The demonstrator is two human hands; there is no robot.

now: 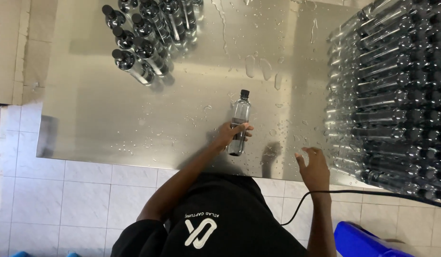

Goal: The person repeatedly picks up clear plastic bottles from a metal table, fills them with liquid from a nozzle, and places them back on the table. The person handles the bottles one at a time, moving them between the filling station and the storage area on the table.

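Observation:
My left hand (pixel 231 134) grips a clear plastic bottle (pixel 239 114) with a black cap, standing on the wet steel table (pixel 111 114) near its front edge. My right hand (pixel 314 166) hovers open over the table's front right, fingers spread, holding nothing, just left of a large mass of capped bottles (pixel 392 95) that fills the table's right side.
A group of upright black-capped bottles (pixel 144 38) stands at the table's far left. Water drops and streaks lie across the middle. A black cable (pixel 373 192) runs past my right arm. A blue object (pixel 368 240) sits on the tiled floor at lower right.

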